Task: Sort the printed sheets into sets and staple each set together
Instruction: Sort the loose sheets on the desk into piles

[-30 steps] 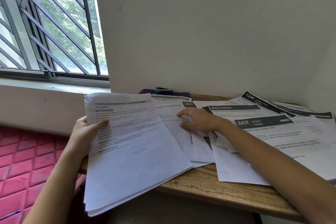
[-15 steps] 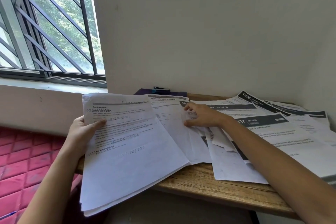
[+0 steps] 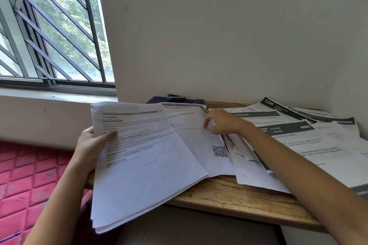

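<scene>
Printed sheets (image 3: 318,149) lie fanned over the wooden table (image 3: 239,195), from the middle out to its back-right corner. Left hand (image 3: 89,145) grips a stack (image 3: 143,165) overhanging the table's front-left edge, thumb clamped on top. Right hand (image 3: 223,123) has its fingers curled, pinching the "Water Potted Plants" sheet (image 3: 191,135) mid-table; stapler (image 3: 176,96) sits at the back edge.

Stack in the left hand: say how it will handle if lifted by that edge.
Probably floppy: the stack is thin and overhangs the table unsupported. Likely light, as the left hand holds it by one side. Its bottom edges look fanned, so sheets may slip apart.
</scene>
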Demonstrator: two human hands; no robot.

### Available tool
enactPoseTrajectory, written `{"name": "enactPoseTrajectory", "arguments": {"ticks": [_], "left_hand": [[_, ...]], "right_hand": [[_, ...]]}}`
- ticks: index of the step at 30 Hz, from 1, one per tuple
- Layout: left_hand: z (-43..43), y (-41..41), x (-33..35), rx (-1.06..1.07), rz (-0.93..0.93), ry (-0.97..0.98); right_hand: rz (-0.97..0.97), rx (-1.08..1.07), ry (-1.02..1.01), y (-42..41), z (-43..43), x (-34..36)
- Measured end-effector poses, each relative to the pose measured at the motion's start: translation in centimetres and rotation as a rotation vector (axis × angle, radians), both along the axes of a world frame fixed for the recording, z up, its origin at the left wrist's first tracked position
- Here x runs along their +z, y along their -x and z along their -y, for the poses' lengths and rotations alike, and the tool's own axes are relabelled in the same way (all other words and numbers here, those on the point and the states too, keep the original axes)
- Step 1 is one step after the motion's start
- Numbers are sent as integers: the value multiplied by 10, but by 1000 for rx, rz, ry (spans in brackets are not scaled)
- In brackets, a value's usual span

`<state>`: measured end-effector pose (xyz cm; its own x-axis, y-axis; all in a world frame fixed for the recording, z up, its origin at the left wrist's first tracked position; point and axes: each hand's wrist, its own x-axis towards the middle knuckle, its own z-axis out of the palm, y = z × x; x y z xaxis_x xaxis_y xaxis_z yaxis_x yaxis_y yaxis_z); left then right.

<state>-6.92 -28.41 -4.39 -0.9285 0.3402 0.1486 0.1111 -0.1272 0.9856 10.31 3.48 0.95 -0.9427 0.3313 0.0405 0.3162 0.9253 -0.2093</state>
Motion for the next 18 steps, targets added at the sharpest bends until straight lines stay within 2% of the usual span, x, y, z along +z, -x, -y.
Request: {"name": "enactPoseTrajectory", "arguments": {"ticks": [4, 8, 18], "left_hand": [[-1, -2, 2, 4, -4, 7], [0, -4, 3, 8, -1, -1], [1, -11, 8, 11, 12, -31]], "right_hand": [[-53, -153, -71, 1, 11, -2], [-42, -213, -163, 4, 27, -6], [7, -423, -176, 14, 46, -4]]}}
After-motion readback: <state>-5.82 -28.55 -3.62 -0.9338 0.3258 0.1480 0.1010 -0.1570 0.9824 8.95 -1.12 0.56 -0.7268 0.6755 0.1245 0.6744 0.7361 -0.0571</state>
